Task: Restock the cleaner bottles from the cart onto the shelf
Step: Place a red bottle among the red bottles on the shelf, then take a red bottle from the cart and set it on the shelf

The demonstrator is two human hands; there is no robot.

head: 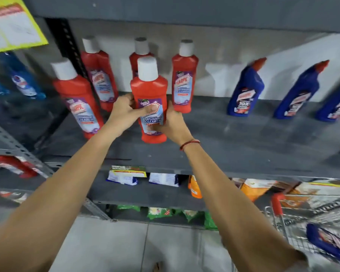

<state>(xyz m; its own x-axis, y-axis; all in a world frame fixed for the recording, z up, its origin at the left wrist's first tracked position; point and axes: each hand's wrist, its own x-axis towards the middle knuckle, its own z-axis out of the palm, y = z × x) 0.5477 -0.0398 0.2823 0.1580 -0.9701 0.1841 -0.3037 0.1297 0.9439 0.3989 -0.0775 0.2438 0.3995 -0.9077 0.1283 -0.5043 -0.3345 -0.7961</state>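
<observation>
Both bare forearms reach forward and up to the grey metal shelf (243,138), the hands meeting around 1 red plastic cleaner bottle with a white cap (148,91) that stands upright on the shelf board near its front. The left hand (126,112) wraps the bottle's left side, its thumb pressed across the label; the right hand (173,122), a red thread band (188,144) on its wrist, cups the lower right side, fingers closed on the body. The label reads "BATHROOM CLEANER"; the brand line above is partly covered by the thumb. 4 more red white-capped bottles (185,79) stand beside and behind it, their print blurred. To the right stand blue angled-neck bottles with red caps (245,89), 1 showing "10X". At lower right, a blue bottle (328,244) lies in the wire shopping cart (283,218).
</observation>
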